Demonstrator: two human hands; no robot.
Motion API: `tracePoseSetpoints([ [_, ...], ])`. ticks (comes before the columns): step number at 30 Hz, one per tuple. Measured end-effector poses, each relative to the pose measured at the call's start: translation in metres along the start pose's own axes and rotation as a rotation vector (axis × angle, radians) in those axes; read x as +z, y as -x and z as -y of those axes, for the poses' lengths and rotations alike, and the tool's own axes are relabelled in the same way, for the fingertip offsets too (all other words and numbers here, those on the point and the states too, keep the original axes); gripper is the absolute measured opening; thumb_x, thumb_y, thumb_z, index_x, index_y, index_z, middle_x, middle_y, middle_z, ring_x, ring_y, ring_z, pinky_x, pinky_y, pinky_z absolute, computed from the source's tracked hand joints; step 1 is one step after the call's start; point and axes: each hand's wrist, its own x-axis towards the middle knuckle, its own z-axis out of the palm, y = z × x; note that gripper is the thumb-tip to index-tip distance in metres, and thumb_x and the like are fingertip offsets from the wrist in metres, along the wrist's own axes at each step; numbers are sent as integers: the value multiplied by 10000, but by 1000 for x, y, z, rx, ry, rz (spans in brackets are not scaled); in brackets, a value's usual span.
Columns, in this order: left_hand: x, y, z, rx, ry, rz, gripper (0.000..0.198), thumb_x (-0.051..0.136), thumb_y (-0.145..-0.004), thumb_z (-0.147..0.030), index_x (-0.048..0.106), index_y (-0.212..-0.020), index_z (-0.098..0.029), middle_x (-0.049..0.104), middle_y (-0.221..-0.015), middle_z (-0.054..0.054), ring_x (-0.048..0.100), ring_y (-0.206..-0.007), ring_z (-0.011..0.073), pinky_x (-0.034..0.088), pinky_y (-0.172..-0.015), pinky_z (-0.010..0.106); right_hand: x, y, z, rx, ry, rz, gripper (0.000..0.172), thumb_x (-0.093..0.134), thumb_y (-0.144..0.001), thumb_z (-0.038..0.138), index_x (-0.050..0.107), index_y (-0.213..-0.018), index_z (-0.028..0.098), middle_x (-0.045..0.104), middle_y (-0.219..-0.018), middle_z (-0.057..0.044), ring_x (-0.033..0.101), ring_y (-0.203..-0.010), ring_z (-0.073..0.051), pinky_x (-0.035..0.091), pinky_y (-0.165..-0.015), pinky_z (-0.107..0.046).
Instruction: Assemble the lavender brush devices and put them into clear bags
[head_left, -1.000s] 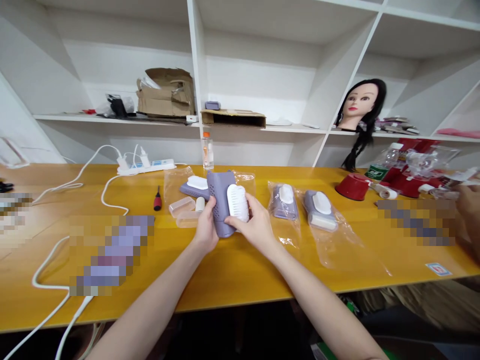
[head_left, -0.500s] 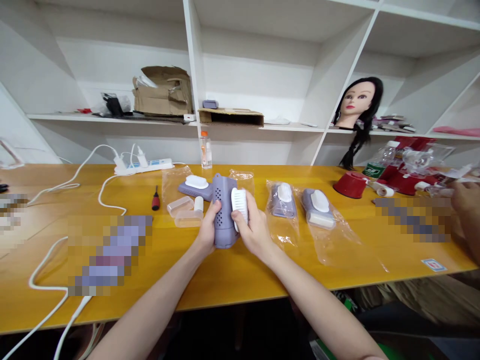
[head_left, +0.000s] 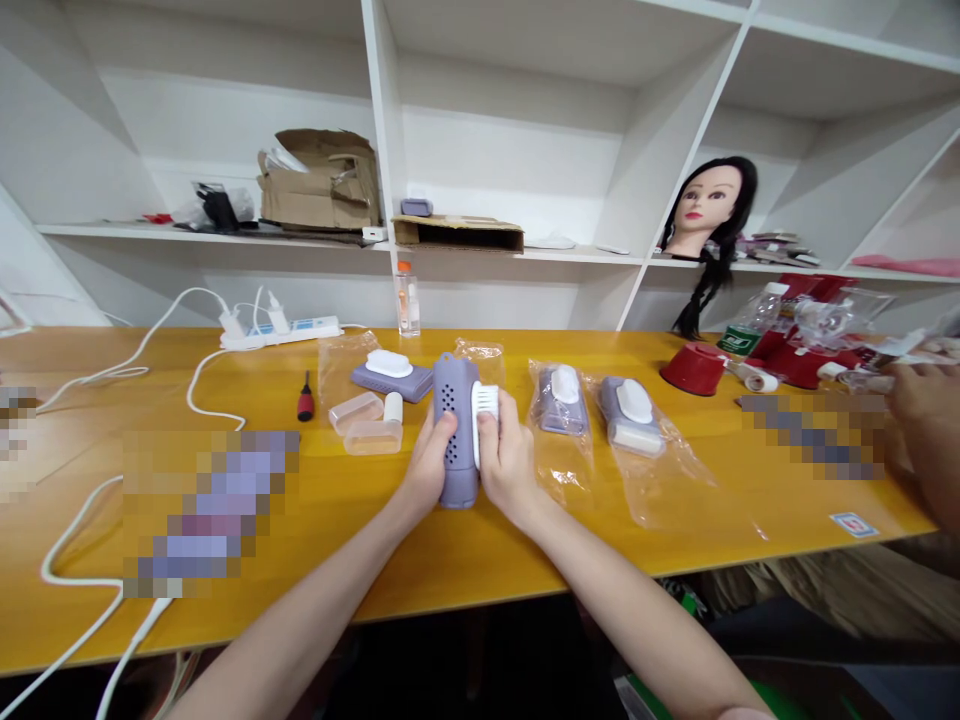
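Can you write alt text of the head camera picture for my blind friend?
The left hand and right hand hold a purple device with a white brush upright over a yellow table. Two bagged devices lie to its right.

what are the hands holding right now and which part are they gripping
Both hold one purple device, upright. The left hand grips its left side, thumb on the perforated face; the right hand grips its right side, at the white ribbed piece.

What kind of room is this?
Probably a small workshop or packing room. The left hand and right hand hold a purple gadget at a yellow worktable with bagged gadgets, a power strip and a screwdriver on it. White shelves hold cardboard boxes.
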Motion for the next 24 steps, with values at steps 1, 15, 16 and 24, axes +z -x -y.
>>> tracePoseSetpoints([
  [1, 1, 1, -1, -1, -2, 3, 397, 559, -779, -397, 593, -1107, -177, 574, -1244, 59, 403, -1262, 227, 289, -1065, 320, -1, -1, 0, 2, 15, -7, 376, 307, -902, 346, 427, -1208, 164, 665, -905, -99, 635, -745, -228, 465, -662, -327],
  [15, 14, 5, -14, -183, 150, -100, 275, 555, -789, -323, 625, -1015, -185, 671, -1063, 58, 556, -1101, 231, 436, -945, 322, -6, -21, -2, 52, -33, 75, 366, 334, -896, 435, 487, -1144, 213, 640, -832, -50, 603, -718, -214, 427, -647, -308],
  [16, 13, 1, -20, -216, 191, -127, 287, 546, -790, -342, 625, -1012, -180, 682, -1025, 65, 590, -1045, 239, 465, -908, 336, -5, -25, -4, 65, -93, 93, 379, 316, -900, 446, 483, -1151, 217, 630, -802, -37, 596, -698, -201, 429, -634, -299],
  [24, -18, -30, -59, -29, 447, -390, 425, 393, -838, -479, 558, -1147, -239, 668, -1040, 40, 644, -861, 199, 500, -827, 390, 2, -27, -25, 13, 266, 454, 333, 579, -744, 351, 599, -1018, 162, 588, -950, -105, 541, -888, -250, 420, -755, -375],
])
